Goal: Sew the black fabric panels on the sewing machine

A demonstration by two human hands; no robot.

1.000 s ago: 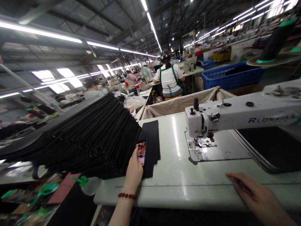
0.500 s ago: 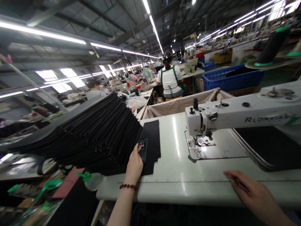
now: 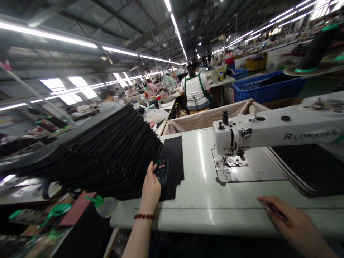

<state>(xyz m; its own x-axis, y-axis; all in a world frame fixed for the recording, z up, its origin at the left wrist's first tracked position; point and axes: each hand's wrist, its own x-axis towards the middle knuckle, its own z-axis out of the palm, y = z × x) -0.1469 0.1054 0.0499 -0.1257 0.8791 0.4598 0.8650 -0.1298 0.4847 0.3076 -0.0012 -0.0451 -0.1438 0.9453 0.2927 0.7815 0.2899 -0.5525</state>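
A phone (image 3: 162,173) with a lit screen lies on flat black panels (image 3: 173,154) on the sewing table. My left hand (image 3: 151,186), with a dark red bead bracelet at the wrist, is at the phone's left edge. Its index finger is stretched out, and nothing is in its grasp. Over the table's front edge at the right, my right hand (image 3: 291,220) is closed around small thread snips (image 3: 276,212), mostly covered by the fingers. A white sewing machine (image 3: 228,139) stands beyond that hand, with its needle area above the metal plate.
A tall leaning stack of black panels (image 3: 115,150) rises left of the phone. More black panels (image 3: 306,168) lie under the machine arm. A squeeze bottle (image 3: 107,207) is by the left corner. Ahead are a cloth-lined bin (image 3: 206,120), a blue crate (image 3: 266,87) and a seated person (image 3: 195,89).
My left index finger has come off the phone's screen and moved slightly left. My right hand keeps its hold, nearly still. The view has shifted a little.
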